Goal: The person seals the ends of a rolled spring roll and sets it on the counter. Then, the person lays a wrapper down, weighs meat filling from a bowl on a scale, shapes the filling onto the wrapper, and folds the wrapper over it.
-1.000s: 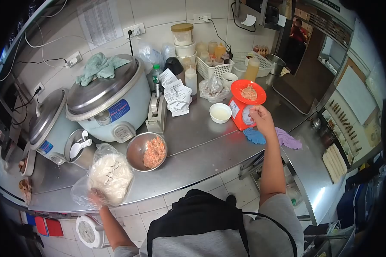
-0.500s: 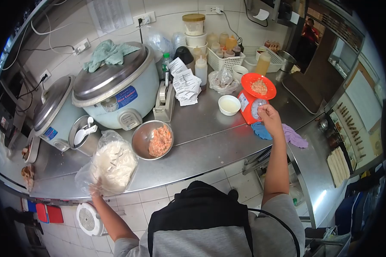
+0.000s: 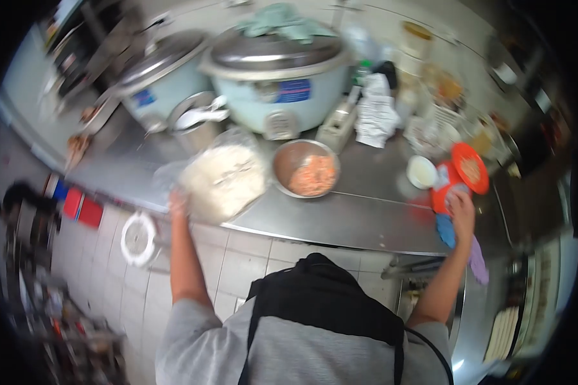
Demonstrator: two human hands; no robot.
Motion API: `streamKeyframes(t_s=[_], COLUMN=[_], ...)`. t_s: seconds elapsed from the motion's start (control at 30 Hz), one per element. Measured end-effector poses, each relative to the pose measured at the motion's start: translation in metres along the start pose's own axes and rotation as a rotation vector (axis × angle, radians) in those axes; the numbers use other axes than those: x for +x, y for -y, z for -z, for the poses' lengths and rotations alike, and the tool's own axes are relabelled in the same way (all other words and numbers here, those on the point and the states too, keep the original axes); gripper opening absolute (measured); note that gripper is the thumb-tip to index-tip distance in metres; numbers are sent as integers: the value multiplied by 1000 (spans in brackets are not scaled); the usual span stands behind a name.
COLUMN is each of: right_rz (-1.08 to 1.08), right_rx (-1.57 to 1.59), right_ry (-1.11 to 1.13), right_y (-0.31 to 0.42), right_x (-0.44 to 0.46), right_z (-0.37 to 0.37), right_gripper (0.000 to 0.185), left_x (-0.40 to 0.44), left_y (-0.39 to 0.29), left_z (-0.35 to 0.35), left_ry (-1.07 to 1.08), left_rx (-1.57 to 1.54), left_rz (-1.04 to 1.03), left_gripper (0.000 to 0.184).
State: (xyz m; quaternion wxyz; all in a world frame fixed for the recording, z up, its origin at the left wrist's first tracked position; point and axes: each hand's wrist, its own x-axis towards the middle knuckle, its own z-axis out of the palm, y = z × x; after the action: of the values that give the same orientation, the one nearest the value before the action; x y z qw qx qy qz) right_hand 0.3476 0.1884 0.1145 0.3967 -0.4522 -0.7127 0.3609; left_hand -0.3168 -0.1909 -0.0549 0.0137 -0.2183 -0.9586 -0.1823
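Note:
A clear plastic bag filled with a pale, flour-like mass lies at the counter's front edge. My left hand is closed on the bag's loose left side; its fingertips are blurred. Right of the bag stands a steel bowl with chopped orange-pink filling. At the right, my right hand is in front of the red kitchen scale, fingers pinched together; what they hold, if anything, is hidden. The scale's orange-red dish carries a small portion of similar filling.
Two large rice cookers stand behind, one topped with a green cloth. A steel pot holds white scoops. Paper slips, a small white bowl, a blue cloth and a purple cloth lie about the counter.
The head view has swung left, shifting the counter's things rightward and blurring them. My left hand stays at the bag, and my right hand stays by the scale's front.

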Motion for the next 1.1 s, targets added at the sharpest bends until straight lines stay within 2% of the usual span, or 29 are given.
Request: streamKeyframes(t_s=[0.03,0.1,0.13,0.2,0.23,0.3,0.33,0.4,0.47,0.6,0.67,0.73,0.8,0.87,0.93,1.0,1.1], right_rz=[14,3,-19,-1,3,-25,-44,-15,6,14,-4,-13,-22,3,51,191,186], right_rx=[58,108,96,126,140,180,198,190,179,142,130,150,164,145,95,61,176], right_ry=[3,26,41,59,60,79,83,62,58,67,59,79,154,229,284,349,522], right_y=[-9,-13,-11,-17,-19,-8,-4,0,1,0,1,5,8,15,29,51,91], right_x=[4,7,7,9,12,13,12,11,11,7,0,-1,0,2,2,1,-4], right_z=[0,-3,-3,-4,-6,-8,-9,-16,-18,-19,-15,-19,-26,-38,-58,-83,-117], right_gripper=[15,14,14,14,14,13,12,12,12,13,14,14,15,16,18,27,60], left_x=[-7,3,9,-2,-19,-20,-6,6,9,-9,3,5,-11,-9,-23,-35,-53], left_y=[-6,18,26,9,-11,-16,-13,-9,-9,-29,-21,-38,-91,-121,-168,-216,-279], left_z=[-1,-54,-73,-66,-27,0,2,8,21,101,131,175,228,258,282,290,280], left_ry=[-44,-458,-654,-705,-563,-318,-216,-77,0,-389,-624,-604,-401,-41,214,441,753], left_rx=[-147,-41,34,-44,-201,-346,-335,-557,-1021,-1398,-1095,-1199,-1141,-954,-902,-878,-866], left_rz=[36,-35,-69,-159,-208,-193,-129,-39,12,429,439,126,-44,-204,-293,-371,-510], left_gripper=[70,73,69,57,51,41,35,28,24,20,21,23,22,21,21,22,22])
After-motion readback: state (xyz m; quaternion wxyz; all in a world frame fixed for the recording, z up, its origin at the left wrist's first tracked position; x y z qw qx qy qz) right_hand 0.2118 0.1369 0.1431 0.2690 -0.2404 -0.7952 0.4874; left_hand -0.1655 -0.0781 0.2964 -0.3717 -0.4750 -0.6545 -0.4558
